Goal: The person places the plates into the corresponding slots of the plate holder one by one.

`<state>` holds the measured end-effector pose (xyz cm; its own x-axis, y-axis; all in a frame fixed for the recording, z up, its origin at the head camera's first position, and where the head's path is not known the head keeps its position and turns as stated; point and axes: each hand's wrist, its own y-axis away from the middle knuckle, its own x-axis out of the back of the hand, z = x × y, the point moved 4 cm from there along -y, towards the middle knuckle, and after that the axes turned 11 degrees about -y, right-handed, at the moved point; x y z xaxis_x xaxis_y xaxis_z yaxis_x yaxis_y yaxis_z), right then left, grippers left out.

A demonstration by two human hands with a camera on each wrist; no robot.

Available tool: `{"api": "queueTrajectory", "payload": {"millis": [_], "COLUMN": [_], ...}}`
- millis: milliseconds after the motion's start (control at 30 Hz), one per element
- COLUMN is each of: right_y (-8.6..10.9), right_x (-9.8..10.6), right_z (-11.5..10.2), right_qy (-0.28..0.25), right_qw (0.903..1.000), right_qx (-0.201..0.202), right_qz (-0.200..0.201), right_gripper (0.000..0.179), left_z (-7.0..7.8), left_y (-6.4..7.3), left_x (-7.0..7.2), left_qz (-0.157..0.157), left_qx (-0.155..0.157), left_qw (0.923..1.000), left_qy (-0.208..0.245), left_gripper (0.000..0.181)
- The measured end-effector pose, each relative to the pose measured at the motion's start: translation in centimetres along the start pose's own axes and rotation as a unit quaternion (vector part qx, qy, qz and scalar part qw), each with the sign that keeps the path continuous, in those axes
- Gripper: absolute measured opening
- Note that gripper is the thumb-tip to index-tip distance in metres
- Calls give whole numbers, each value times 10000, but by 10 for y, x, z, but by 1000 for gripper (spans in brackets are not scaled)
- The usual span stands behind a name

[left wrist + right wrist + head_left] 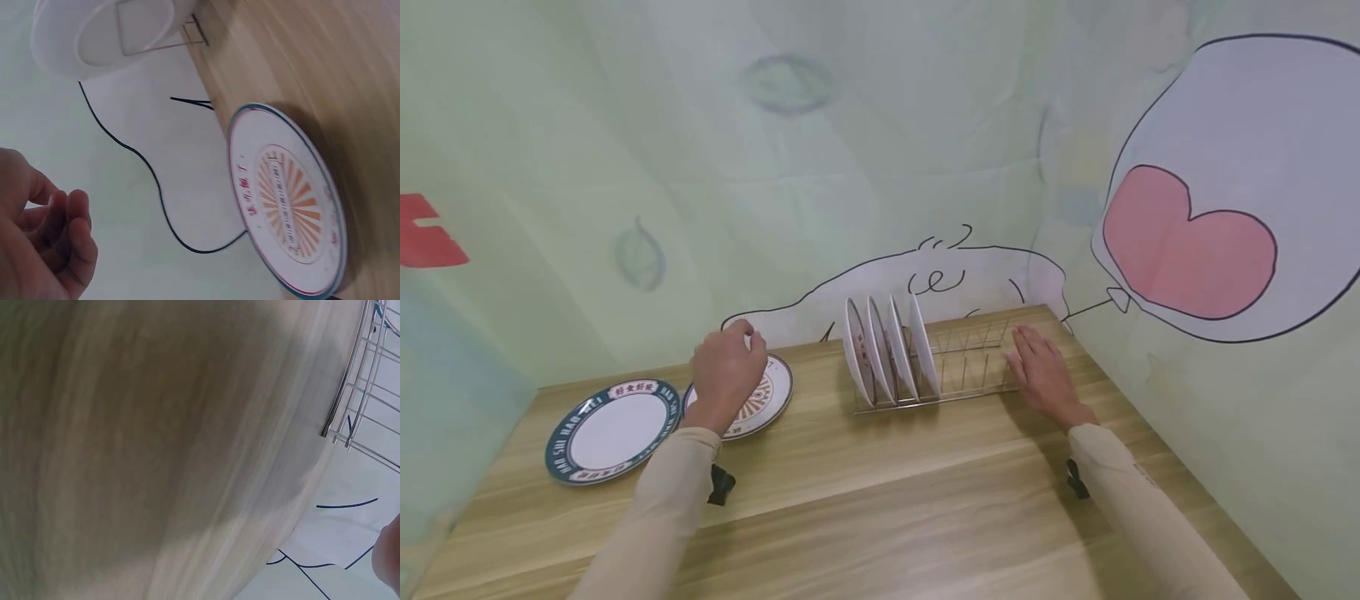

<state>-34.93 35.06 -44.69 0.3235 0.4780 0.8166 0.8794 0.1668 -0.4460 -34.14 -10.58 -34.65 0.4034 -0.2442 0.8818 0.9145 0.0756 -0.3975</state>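
Note:
My left hand (727, 371) hovers over the small white plate (778, 392), fingers loosely bent and nothing between them. In the left wrist view that plate (284, 200), with its orange sunburst and thin dark rim, lies flat on the table, apart from the fingers (78, 240). Several plates (891, 350) stand on edge in the left part of a wire dish rack (966, 392). At the rack's right end is my right hand (1043, 375), its fingers extended and close to the end wires. Only one fingertip (389, 553) enters the right wrist view, beside the rack (369, 381).
A larger plate with a dark teal lettered rim (613, 433) lies at the left, its edge against the small plate. The wooden table (880, 517) ends at a printed cloth wall (850, 167) along the back and right.

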Motion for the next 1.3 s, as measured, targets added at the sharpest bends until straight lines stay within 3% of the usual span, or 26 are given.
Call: {"api": "queueTrajectory", "payload": {"millis": [300, 533, 733, 933, 1300], "right_y": [-1, -2, -3, -4, -1], "right_x": [1, 2, 2, 1, 0], "right_z": [0, 0, -1, -1, -1], "right_qy": [78, 73, 65, 61, 77], "right_qw": [10000, 10000, 10000, 10000, 10000], "right_qx": [35, 57, 10, -1, 30], "right_qz": [-33, 18, -37, -68, -3], "right_gripper": [51, 51, 52, 52, 51], "left_z": [-60, -82, -96, -107, -109], "left_y": [6, 10, 13, 17, 20], "left_x": [-42, -54, -60, -67, -71], "left_qz": [-1232, -1742, -2288, -2426, -2568], "left_qx": [419, 741, 902, 1112, 938], "left_qw": [9914, 9815, 9685, 9627, 9571], "left_qy": [-154, -275, -395, -450, -960], "left_gripper": [34, 23, 28, 34, 73]}}
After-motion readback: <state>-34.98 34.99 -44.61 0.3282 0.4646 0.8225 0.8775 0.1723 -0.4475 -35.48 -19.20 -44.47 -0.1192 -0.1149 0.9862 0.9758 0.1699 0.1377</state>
